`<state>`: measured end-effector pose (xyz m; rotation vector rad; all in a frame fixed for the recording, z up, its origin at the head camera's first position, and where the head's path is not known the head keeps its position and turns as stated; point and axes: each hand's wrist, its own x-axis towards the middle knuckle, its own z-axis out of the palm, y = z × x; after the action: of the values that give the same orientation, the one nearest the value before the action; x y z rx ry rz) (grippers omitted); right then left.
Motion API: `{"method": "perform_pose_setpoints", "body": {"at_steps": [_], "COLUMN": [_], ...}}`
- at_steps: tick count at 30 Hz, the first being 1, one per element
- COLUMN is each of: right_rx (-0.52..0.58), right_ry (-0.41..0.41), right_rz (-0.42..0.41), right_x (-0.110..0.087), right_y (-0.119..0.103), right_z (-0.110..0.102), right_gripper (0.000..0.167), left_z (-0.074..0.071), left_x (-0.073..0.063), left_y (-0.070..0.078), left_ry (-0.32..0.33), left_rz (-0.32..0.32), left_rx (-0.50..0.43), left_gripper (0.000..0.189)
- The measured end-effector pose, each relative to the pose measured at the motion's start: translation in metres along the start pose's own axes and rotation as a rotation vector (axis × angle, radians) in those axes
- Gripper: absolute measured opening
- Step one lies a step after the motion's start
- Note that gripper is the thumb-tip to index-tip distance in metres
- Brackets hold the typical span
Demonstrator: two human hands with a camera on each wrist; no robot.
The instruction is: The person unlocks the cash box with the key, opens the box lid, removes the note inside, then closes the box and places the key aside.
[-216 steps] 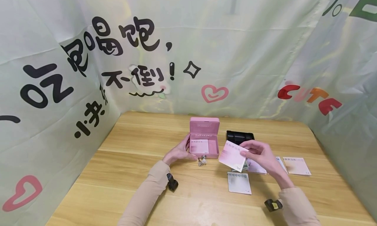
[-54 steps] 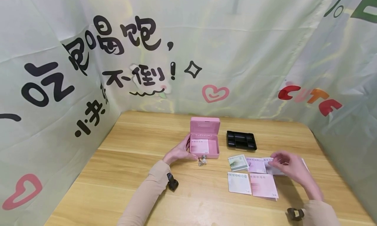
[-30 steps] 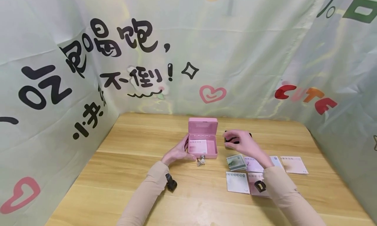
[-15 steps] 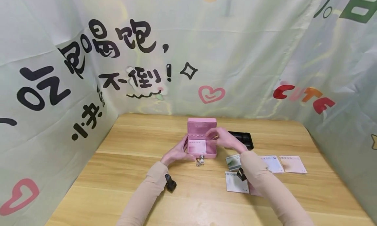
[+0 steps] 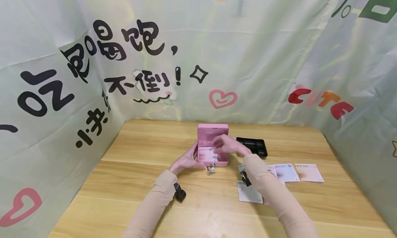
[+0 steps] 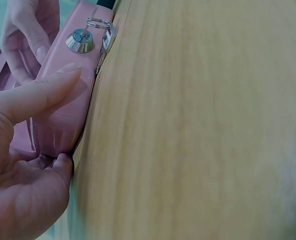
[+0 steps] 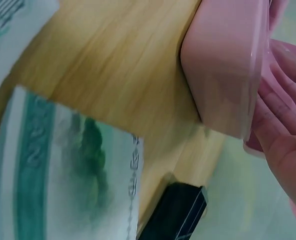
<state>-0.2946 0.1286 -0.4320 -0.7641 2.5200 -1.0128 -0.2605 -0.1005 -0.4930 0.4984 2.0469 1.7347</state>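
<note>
A small pink metal cash box [image 5: 203,164] stands with its lid raised. Its left front corner is in the grip of my left hand [image 5: 186,161], thumb along the front wall and fingers round the side. Inside, a stack of pinkish paper notes [image 5: 207,155] lies on the left. My right hand [image 5: 227,144] reaches into the box over the right edge of this stack. In the left wrist view its thumb and fingers stand apart, with nothing visible between them; the fingertips are partly hidden by the box wall. A key [image 6: 85,25] sits in the lock [image 6: 80,42], with another on the ring.
A black compartment tray [image 5: 252,146] lies right of the box. Several note stacks are on the table in front of it: a green one [image 7: 87,165], a whitish one [image 5: 249,193], a bluish one [image 5: 286,172] and a pink one [image 5: 309,172]. My right sleeve covers others.
My right hand has laid a pink note stack on the table among the others, moved over the black tray, and gone left into the box. The left hand stays on the box.
</note>
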Motion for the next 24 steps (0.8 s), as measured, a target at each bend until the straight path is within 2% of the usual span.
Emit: {"method": "perform_pose_setpoints", "body": {"at_steps": [9, 16, 24], "right_rx": [-0.085, -0.089, -0.116], "right_ry": [-0.131, -0.159, -0.165], "right_rz": [-0.04, 0.013, -0.04], "right_x": [0.004, 0.0028, 0.0051], "right_y": [-0.0027, -0.0052, -0.0046], "right_z": [0.0043, 0.004, 0.0055], "right_gripper": [0.042, 0.049, 0.053], "left_z": [0.0002, -0.0008, -0.0015], "left_x": [0.0003, 0.0018, 0.0013], "left_y": [0.0008, -0.0014, -0.0017], "left_ry": [-0.003, -0.01, -0.008], "left_rz": [-0.007, 0.003, -0.011], "left_rx": [0.004, 0.009, 0.006], "left_gripper": [0.125, 0.125, 0.126]}}
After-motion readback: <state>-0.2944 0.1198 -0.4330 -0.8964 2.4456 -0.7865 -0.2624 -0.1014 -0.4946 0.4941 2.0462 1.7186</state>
